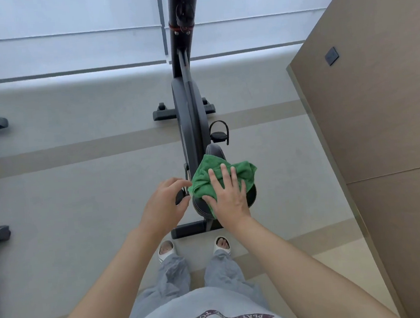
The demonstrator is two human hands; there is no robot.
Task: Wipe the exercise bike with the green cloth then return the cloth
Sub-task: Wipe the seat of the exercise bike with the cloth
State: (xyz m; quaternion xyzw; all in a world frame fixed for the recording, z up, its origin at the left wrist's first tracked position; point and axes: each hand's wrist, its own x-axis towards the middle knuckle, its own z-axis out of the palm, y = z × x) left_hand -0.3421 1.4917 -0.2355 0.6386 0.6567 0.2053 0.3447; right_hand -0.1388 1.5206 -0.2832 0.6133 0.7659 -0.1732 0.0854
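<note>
The green cloth (224,176) lies bunched on the bike's saddle (203,205) at centre frame, under your right hand (229,195), which presses it with flat spread fingers, while your left hand (163,205) hovers beside it, loosely curled and empty, the exercise bike (188,104) running lengthwise toward the frame's top.

A single wide-angle camera worn on the person's head looks forward and steeply down, close over both forearms entering from the bottom of the frame. The exercise bike (190,114) runs up the centre, the floor (79,197) fills the left, and a wall panel (382,96) bends along the right.
</note>
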